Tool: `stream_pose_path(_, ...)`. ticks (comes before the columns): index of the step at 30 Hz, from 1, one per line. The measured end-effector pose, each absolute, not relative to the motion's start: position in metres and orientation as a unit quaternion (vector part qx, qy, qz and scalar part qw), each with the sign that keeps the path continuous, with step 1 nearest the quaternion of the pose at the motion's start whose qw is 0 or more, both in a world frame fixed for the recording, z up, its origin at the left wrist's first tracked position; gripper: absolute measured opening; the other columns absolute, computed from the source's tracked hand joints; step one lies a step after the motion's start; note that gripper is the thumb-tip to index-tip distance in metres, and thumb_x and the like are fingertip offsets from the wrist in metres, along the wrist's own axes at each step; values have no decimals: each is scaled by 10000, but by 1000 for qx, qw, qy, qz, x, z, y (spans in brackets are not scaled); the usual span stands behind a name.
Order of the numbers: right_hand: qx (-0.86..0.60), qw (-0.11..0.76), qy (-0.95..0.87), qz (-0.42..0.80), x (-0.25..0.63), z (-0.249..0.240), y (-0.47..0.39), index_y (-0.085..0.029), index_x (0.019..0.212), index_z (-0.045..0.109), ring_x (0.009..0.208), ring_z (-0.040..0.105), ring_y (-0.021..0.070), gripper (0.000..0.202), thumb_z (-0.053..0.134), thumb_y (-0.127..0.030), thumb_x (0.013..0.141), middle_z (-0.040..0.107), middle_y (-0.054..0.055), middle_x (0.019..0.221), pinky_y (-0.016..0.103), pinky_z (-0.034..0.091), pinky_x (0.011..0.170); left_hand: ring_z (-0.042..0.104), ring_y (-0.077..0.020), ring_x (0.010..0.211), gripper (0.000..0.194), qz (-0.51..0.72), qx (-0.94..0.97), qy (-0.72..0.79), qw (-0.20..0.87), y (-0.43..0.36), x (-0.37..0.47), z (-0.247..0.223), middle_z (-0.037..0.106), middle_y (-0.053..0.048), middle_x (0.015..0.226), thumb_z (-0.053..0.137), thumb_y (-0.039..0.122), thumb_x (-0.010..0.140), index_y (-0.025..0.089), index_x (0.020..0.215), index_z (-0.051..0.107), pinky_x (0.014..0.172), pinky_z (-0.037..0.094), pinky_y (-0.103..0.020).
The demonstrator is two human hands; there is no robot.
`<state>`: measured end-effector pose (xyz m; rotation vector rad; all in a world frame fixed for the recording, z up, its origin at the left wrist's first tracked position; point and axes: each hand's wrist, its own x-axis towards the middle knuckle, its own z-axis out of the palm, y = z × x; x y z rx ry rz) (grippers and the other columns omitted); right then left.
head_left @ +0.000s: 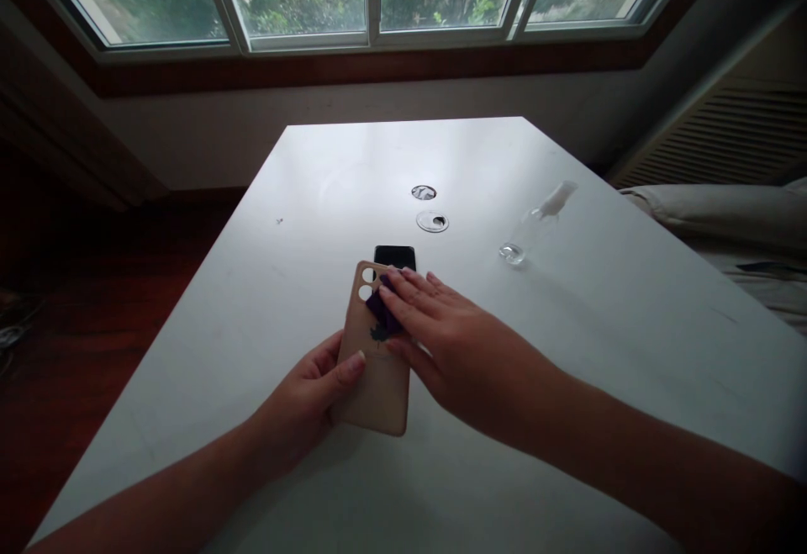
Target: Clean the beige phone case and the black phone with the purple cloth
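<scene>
Two bare forearms point(598, 419) come nearest, over one white desk point(220, 327). Two hands follow: the left grip point(312, 386) clasps one beige phone case point(371, 390) by its left edge, thumb on the face; the right grip point(450, 331) covers its upper right, holding one dark purple cloth point(386, 310) against it. One black phone point(395, 255) lies beyond, partly hidden by the case. One clear-and-white object point(558, 198) lies farther right. Two small round fittings point(427, 222) sit past the phone.
</scene>
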<state>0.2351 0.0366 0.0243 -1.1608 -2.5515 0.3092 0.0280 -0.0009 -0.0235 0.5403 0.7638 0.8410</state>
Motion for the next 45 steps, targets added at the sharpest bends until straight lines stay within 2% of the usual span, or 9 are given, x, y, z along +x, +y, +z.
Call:
stream_pose_path(4, -317, 76, -933, 152, 226, 25, 17, -20, 1537, 349, 1503, 230, 333, 688, 498, -430, 1005, 217, 172, 1599, 508, 225, 1245, 649, -223, 1135, 398, 428, 200, 365, 802, 3, 30, -21, 638, -132, 1307, 617, 295, 968, 186, 1351, 603, 946, 546, -307)
stream_pose_path(8, -234, 19, -942, 240, 224, 37, 3, -71, 1564, 321, 1522, 164, 290, 718, 416, -535, 1023, 177, 136, 1616, 442, 131, 1274, 646, -307, 1148, 573, 400, 166, 362, 825, 7, 27, -20, 659, -211, 1237, 553, 530, 963, 78, 1309, 620, 1013, 522, -411)
stream_pose_path(12, -208, 51, -950, 229, 227, 33, 14, -95, 1574, 303, 1533, 147, 219, 586, 422, -240, 1019, 176, 91, 1634, 399, 65, 1285, 652, -282, 1136, 549, 397, 157, 362, 828, 8, 27, -19, 647, -202, 1275, 539, 517, 974, 86, 1299, 638, 966, 545, -362)
stream_pose_path(16, -223, 117, -956, 148, 239, 16, 45, -56, 1571, 281, 1531, 156, 254, 755, 487, -21, 846, 170, 142, 1633, 462, 149, 1275, 622, -247, 1184, 423, 425, 186, 366, 807, 3, 32, -18, 625, -119, 1340, 601, 436, 963, 197, 1308, 656, 935, 547, -310)
stream_pose_path(22, -330, 173, -926, 64, 246, 8, 64, -82, 1543, 365, 1463, 360, 229, 589, 381, -30, 956, 331, 130, 1587, 408, 344, 1216, 652, -260, 1111, 377, 358, 253, 342, 831, -2, 31, -15, 678, -146, 1206, 631, 308, 957, 185, 1312, 665, 887, 545, -312)
stream_pose_path(28, -236, 140, -958, 84, 228, 18, 28, 23, 1496, 407, 1481, 303, 307, 554, 397, -81, 952, 298, 218, 1580, 437, 290, 1237, 647, -189, 1118, 329, 422, 211, 328, 819, 3, 26, -21, 671, -99, 1247, 624, 296, 965, 217, 1279, 681, 924, 524, -250)
stream_pose_path(35, -151, 86, -973, 149, 229, 33, 7, -57, 1479, 464, 1478, 330, 255, 477, 351, -183, 1033, 371, 141, 1567, 443, 227, 1260, 661, -270, 1106, 646, 383, 177, 308, 853, 5, 27, -5, 689, -170, 1192, 517, 659, 923, 117, 1221, 703, 988, 515, -345)
stream_pose_path(40, -180, 119, -964, 152, 233, 30, 11, -91, 1466, 494, 1473, 345, 227, 467, 404, -160, 1013, 394, 102, 1561, 413, 199, 1275, 613, -284, 1194, 606, 393, 183, 300, 850, 6, 32, -2, 651, -168, 1272, 485, 607, 962, 131, 1295, 658, 1012, 492, -359)
stream_pose_path(45, -314, 140, -933, 105, 236, 26, 23, -78, 1499, 450, 1466, 346, 274, 570, 440, -49, 930, 355, 143, 1567, 456, 293, 1236, 574, -268, 1244, 543, 425, 159, 311, 835, 2, 35, -1, 618, -149, 1316, 420, 504, 1023, 158, 1420, 553, 1059, 447, -352)
